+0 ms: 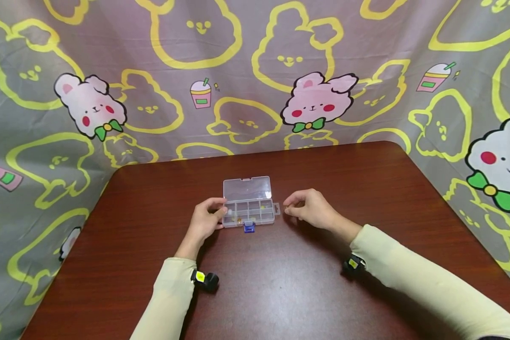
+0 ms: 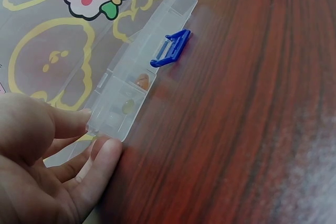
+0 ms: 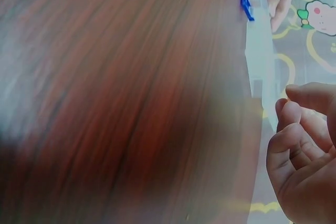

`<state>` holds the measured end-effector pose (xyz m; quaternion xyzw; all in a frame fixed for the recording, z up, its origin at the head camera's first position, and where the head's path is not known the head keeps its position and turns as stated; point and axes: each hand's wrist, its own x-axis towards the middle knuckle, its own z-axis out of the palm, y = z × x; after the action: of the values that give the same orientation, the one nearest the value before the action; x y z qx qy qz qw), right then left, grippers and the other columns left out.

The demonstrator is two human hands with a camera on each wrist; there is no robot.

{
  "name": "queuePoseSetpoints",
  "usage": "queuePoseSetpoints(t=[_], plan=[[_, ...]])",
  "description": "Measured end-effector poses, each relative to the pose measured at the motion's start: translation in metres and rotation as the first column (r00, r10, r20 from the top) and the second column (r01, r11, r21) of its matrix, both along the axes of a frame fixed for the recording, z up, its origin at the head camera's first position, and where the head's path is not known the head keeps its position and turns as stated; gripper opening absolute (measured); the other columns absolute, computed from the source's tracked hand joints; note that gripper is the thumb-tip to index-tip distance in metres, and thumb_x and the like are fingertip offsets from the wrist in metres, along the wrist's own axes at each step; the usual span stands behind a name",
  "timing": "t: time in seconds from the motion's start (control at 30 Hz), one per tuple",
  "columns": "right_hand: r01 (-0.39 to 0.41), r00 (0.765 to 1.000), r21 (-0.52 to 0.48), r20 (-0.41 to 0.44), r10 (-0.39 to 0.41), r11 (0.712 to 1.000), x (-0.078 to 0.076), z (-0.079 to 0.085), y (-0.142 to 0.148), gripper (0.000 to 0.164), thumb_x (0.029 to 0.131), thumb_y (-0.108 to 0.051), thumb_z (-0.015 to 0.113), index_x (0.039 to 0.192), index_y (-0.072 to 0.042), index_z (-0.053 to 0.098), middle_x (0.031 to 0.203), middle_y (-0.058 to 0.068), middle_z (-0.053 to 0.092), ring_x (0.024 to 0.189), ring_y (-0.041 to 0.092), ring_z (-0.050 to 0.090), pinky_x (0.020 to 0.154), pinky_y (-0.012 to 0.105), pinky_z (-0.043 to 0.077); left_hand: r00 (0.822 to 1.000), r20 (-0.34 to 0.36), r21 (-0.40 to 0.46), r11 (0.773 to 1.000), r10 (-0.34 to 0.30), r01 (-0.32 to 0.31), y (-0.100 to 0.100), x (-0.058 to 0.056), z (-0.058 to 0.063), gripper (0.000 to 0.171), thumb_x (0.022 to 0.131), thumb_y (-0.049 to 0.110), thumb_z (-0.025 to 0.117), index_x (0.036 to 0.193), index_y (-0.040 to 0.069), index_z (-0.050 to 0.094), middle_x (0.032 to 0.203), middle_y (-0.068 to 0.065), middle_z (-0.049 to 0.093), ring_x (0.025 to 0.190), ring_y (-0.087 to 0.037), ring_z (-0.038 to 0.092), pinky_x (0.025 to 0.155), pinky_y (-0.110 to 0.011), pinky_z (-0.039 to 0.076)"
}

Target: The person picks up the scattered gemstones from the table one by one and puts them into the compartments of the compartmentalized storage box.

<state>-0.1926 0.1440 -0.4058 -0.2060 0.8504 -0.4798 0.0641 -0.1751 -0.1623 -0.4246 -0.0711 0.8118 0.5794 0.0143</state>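
A clear plastic compartment box lies on the table with its lid raised at the back. My left hand grips the box's left end, thumb at the front, as the left wrist view also shows. A blue latch hangs from the front wall. Inside are small pieces, among them an orange bead and a pale yellowish bead. Just right of the box's hanging tab, my right hand pinches thumb and forefinger together on a tiny orange-tinted piece, mostly hidden by the fingertips.
The box stands near the middle of a dark reddish wooden table. A cartoon-printed curtain hangs behind the table and along both sides. Black wrist cameras are strapped over both sleeves.
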Motion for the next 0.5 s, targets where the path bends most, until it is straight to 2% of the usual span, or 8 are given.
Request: queuePoseSetpoints(t=[0.2, 0.37, 0.5], plan=[[-0.014, 1.0, -0.009, 0.0, 0.014, 1.0, 0.001, 0.001, -0.012, 0.011, 0.087, -0.003, 0.075, 0.097, 0.001, 0.074, 0.076, 0.001, 0.069, 0.056, 0.022, 0.062, 0.05, 0.027, 0.052, 1.0, -0.001, 0.001, 1.0, -0.001, 0.001, 0.0, -0.001, -0.001, 0.027, 0.096, 0.002, 0.066, 0.122, 0.004, 0.069, 0.109, -0.016, 0.063, 0.069, -0.016, 0.058, 0.055, -0.025, 0.058], [-0.028, 1.0, -0.032, 0.009, 0.028, 0.999, 0.002, 0.001, -0.022, 0.01, 0.087, -0.002, 0.075, 0.096, 0.001, 0.074, 0.075, 0.002, 0.068, 0.057, 0.027, 0.063, 0.05, 0.027, 0.052, 1.0, -0.002, -0.002, 1.0, 0.0, 0.0, 0.0, -0.001, -0.002, 0.027, 0.095, 0.002, 0.067, 0.122, 0.005, 0.069, 0.109, -0.016, 0.062, 0.07, -0.017, 0.058, 0.055, -0.025, 0.058], [-0.037, 0.999, -0.043, 0.0, 0.037, 0.998, 0.004, 0.001, -0.028, 0.008, 0.086, -0.002, 0.075, 0.094, -0.001, 0.074, 0.075, 0.001, 0.068, 0.057, 0.021, 0.061, 0.05, 0.027, 0.053, 1.0, -0.004, 0.001, 1.0, 0.002, -0.002, 0.0, -0.001, -0.003, 0.027, 0.095, 0.001, 0.067, 0.122, 0.004, 0.069, 0.108, -0.016, 0.062, 0.069, -0.017, 0.058, 0.054, -0.025, 0.058]])
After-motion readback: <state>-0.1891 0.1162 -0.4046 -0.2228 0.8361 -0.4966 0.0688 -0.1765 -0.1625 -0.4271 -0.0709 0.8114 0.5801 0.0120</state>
